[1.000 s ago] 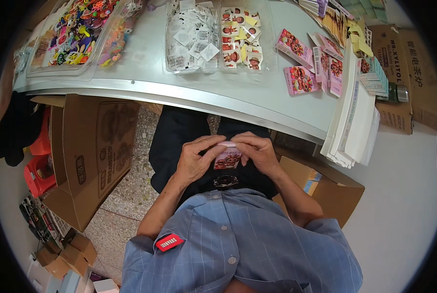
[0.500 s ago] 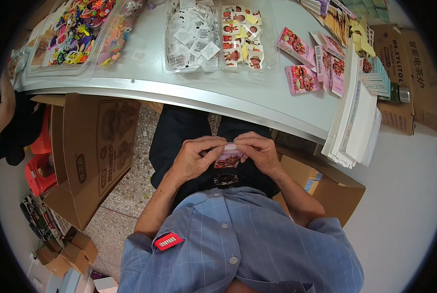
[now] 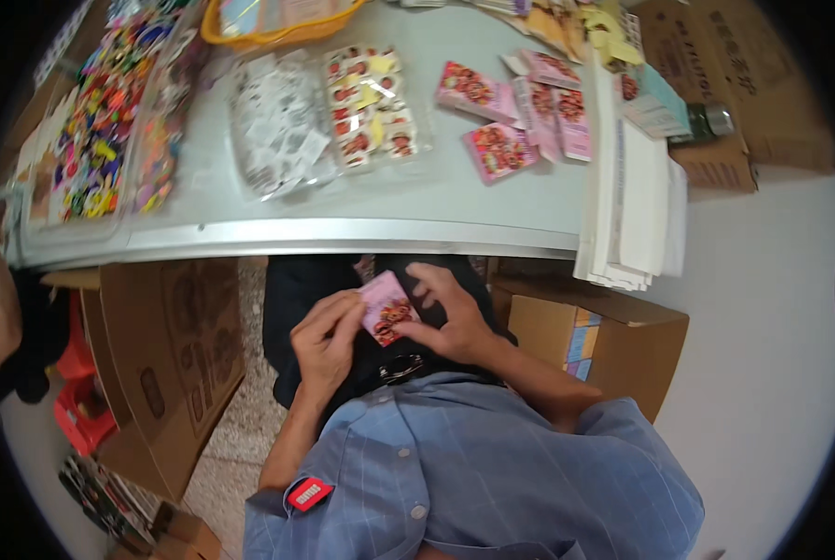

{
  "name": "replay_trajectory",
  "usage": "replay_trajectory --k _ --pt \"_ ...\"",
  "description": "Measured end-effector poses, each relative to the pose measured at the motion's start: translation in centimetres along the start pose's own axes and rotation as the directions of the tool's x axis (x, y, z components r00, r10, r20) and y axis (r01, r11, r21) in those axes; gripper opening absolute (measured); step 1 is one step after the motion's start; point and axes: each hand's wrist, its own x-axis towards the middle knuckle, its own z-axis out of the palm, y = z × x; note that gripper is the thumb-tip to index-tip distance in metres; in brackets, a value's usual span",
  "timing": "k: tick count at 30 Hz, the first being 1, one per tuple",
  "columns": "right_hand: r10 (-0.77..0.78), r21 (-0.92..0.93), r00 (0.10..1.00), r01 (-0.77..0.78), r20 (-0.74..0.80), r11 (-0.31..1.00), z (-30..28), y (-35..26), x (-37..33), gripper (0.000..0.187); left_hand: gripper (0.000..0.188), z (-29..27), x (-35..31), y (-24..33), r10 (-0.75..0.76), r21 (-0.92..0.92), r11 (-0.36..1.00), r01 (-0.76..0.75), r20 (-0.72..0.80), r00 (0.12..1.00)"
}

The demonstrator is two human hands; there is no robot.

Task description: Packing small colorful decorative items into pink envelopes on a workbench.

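- Pink box (image 3: 382, 301): above the lap, between the two hands, nearer the body than the tabletop (image 3: 520, 210) edge; printed face visible.
- Long axis: runs away from the body on a slant, far end leaning to the person's left, near end toward the right thumb.
- Left hand (image 3: 326, 338): pinches the box at its far-left corner; box lies just right of the fingertips. This is the nearer hand.
- Right hand (image 3: 462, 327): fingers spread and loose, blurred, apart from the box's right edge. Thumb reaches left across the near-right part of the face; whether it presses cannot be told.
- Other pink boxes (image 3: 501, 152): on the tabletop, beyond the right hand, well apart from both hands.
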Motion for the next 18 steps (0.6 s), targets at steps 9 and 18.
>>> replay_trajectory --k 9,18 --pt "-0.232 -0.361 0.963 0.169 -0.138 0.917 -4.2 -5.9 2.1 0.065 0.019 2.9 3.8 5.5 0.086 -0.081 0.992 -0.096 -0.12 0.989" --pt "-0.139 -0.534 0.841 -0.197 -0.524 0.822 -15.3 -6.6 -0.8 0.056 0.015 4.5 3.0 4.3 -0.064 -0.225 0.971 0.083 0.091 0.994"
